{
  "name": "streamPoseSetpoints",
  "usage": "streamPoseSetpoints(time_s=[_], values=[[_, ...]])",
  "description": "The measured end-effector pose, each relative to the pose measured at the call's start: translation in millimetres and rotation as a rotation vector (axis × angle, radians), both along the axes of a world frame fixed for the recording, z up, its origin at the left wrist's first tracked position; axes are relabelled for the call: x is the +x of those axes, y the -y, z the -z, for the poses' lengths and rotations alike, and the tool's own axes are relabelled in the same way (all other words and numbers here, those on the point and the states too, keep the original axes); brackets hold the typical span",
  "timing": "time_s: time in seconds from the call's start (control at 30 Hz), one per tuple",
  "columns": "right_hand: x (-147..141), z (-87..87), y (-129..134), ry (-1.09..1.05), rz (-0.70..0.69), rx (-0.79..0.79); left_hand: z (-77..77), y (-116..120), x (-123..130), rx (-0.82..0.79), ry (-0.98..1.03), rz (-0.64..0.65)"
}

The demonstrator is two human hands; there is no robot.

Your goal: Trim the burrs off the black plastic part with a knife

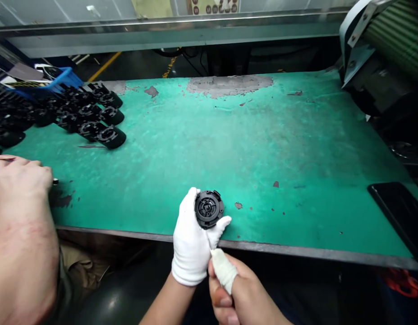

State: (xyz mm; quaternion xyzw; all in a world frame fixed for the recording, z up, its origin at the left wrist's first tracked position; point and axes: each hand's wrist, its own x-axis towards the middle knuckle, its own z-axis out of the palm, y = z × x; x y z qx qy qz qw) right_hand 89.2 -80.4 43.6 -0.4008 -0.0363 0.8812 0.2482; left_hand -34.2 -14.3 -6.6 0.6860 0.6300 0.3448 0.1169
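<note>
A round black plastic part point(209, 208) with a ribbed, ringed face sits in my left hand point(191, 243), which wears a white glove. The fingers wrap its left side and the thumb lies along its lower right edge. My right hand point(241, 289), bare except for a pale wrapping point(224, 270) on the thumb, is closed just below the gloved palm. The tip of that thumb meets or nearly meets the glove. Whatever the right fingers pinch, if anything, is too small or hidden to tell.
Several black cylindrical parts point(110, 136) stand at the left, before a blue basket point(65, 79). Another person's arm point(22, 234) rests at the left edge of the green worktop point(181, 144). A dark phone-like slab point(394, 216) lies right; machinery point(381, 63) stands behind it.
</note>
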Motion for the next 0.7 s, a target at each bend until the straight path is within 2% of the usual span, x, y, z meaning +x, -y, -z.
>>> streamPoseSetpoints(time_s=[0.13, 0.23, 0.33, 0.4, 0.5, 0.57, 0.6, 0.7], values=[[-10, 2.1, 9, -0.002, 0.122, -0.043, 0.7, 1, 3, 0.028, -0.029, -0.031], [-9, -5.0, 13, 0.089, 0.183, 0.083, 0.7, 2, 7, 0.05, -0.045, -0.057], [10, -15.6, 7, 0.222, 0.3, 0.281, -1.6, 3, 10, 0.067, -0.064, -0.055], [29, -20.8, -4, 0.283, 0.369, 0.348, -5.2, 3, 7, 0.07, -0.028, -0.026], [53, -20.4, -18, 0.416, 0.442, 0.399, -13.6, -1, -12, -0.066, 0.106, 0.128], [65, -14.1, -21, 0.539, 0.445, 0.438, -19.2, -6, -30, -0.192, 0.22, 0.246], [70, -9.8, -21, 0.596, 0.424, 0.468, -21.3, -8, -39, -0.214, 0.289, 0.255], [84, 2.5, -22, 0.804, 0.252, 0.626, -24.3, -13, -55, -0.105, 0.528, 0.102]])
